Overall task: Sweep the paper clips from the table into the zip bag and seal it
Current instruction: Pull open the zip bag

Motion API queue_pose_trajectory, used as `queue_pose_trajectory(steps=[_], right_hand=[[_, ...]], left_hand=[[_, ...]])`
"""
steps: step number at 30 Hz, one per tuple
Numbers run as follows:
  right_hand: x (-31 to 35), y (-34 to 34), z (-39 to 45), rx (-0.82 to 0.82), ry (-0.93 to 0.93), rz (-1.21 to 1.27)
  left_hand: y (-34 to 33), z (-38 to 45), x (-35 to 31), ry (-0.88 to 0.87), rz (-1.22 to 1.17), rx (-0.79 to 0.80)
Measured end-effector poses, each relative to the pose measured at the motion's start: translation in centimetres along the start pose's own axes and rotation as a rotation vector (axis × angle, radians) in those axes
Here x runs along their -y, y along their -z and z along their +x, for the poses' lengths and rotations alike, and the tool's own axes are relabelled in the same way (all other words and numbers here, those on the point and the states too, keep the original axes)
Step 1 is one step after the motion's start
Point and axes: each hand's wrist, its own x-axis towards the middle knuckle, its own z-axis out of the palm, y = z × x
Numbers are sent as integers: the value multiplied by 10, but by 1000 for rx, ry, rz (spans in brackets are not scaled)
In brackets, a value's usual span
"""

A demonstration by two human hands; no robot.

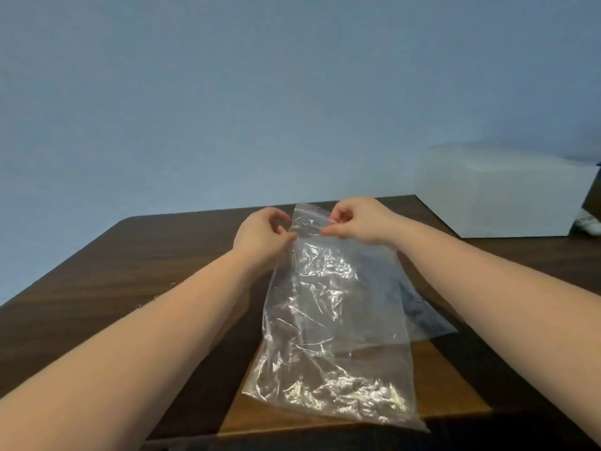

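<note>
Two bare forearms are stretched forward over a dark wooden worktop (156, 255). Between them a clear, crinkled zip bag (331, 320) is held up, its bottom edge nearest the viewer and its mouth farthest away. A few small paper clips (155, 297) are seen lying on the worktop beside the left forearm, apart from the bag. Farther off, the bag's top edge is pinched by the left hand (263, 237) and the right hand (354, 222), close together. Beyond, a white box (500, 193) is set against a blue wall (260, 92).
</note>
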Motion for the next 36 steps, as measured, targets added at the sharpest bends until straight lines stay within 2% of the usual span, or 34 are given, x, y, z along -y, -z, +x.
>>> queue_pose_trajectory(steps=[2,5,8,11,13,14,19,23,26,28,31,33,36], right_hand=[[19,14,-22,74,16,42],[44,23,-46,198,18,257],[72,12,-63,283,27,327],[105,-12,-79,325,95,275],[126,-28,-91,323,163,202],[136,-35,-96,322,191,170],[164,-58,-118,330,249,86],[163,-72,-124,280,176,208],[156,-78,-124,212,197,3],[153,-85,-126,290,207,-109],[158,-109,-130,413,154,31],[159,-130,-127,393,138,63],[159,-147,-125,372,202,-49]], left_hand=[[24,-16,-15,-27,14,43],[62,-40,-26,-14,84,135],[93,-67,-25,13,215,144],[115,-98,-19,-230,529,69],[126,-121,-20,-414,574,88],[131,-131,-20,-452,579,116],[149,-171,-12,-346,626,116],[163,-195,4,-324,604,116],[175,-210,15,-324,559,130],[183,-219,23,-335,545,166],[192,-232,32,-286,528,229],[198,-241,41,-228,542,275],[209,-257,60,-137,614,399]])
